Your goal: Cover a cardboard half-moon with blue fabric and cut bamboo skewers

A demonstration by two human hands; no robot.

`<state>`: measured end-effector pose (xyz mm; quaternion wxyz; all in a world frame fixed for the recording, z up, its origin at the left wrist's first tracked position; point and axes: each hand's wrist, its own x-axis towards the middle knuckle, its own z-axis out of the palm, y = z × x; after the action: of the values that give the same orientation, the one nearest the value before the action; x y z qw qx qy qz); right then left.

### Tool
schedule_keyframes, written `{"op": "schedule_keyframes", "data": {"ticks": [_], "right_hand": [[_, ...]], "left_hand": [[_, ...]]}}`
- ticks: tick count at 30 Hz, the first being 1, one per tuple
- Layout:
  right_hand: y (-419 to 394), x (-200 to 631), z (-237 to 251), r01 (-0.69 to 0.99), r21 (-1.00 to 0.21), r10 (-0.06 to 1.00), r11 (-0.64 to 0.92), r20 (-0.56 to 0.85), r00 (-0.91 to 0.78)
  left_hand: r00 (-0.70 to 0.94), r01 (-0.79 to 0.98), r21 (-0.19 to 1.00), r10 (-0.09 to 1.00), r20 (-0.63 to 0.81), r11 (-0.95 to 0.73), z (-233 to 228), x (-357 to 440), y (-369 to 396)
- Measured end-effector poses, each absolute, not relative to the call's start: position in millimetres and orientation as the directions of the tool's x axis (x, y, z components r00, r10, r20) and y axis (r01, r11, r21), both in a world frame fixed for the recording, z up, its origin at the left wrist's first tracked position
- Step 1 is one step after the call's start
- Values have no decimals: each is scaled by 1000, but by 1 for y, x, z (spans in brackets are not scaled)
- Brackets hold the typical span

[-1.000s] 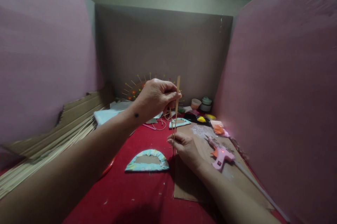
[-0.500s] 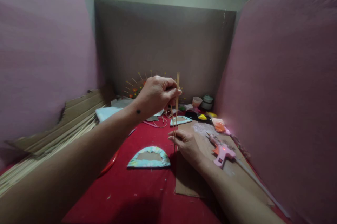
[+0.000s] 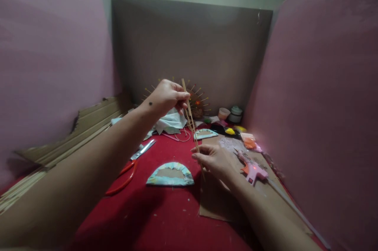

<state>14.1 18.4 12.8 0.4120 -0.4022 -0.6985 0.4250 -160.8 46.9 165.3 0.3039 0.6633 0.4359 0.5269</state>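
Thin wooden sticks [image 3: 190, 114], a small bunch, stand tilted between my two hands, their tops leaning left. My left hand [image 3: 171, 95] pinches them near the upper end. Lower down, my right hand [image 3: 214, 160] has its thumb and fingers closed round the bottom part, above the cardboard sheet's left edge. A half-round piece covered in light blue patterned fabric [image 3: 170, 182], with bare cardboard in its middle, lies flat on the red cloth below the hands. A similar half-round piece [image 3: 206, 134] lies farther back, behind the sticks.
Red-handled scissors [image 3: 132, 168] lie left, partly behind my left forearm. On the cardboard sheet [image 3: 217, 203] rests a pink glue gun [image 3: 254, 171], its light lit. Corrugated cardboard [image 3: 97, 125] and long sticks [image 3: 17, 192] lie at left. A cup [image 3: 223, 113] and a lidded pot [image 3: 235, 114] stand behind.
The sticks have gone from nearly upright to tilted, their tops moving left with my left hand. My right hand still grips their lower part. The scissors now show more fully.
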Motion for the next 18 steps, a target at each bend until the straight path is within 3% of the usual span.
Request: {"op": "schedule_keyframes", "data": {"ticks": [5, 9, 12, 15, 18], "right_hand": [[27, 15, 8, 412, -865, 925, 285, 136, -354], [30, 19, 11, 421, -839, 926, 344, 229, -301], [29, 18, 20, 208, -905, 896, 372, 292, -334], [24, 9, 31, -38, -959, 877, 280, 271, -397], [20, -4, 40, -121, -971, 878, 205, 237, -415]], "left_hand": [[-28, 209, 909, 926, 375, -362, 150, -183, 67], [-104, 154, 948, 950, 295, -277, 138, -195, 74], [-80, 140, 960, 964, 253, -241, 129, -199, 70], [-28, 125, 969, 975, 219, -214, 119, -195, 58], [22, 113, 977, 984, 179, -181, 112, -186, 43]]}}
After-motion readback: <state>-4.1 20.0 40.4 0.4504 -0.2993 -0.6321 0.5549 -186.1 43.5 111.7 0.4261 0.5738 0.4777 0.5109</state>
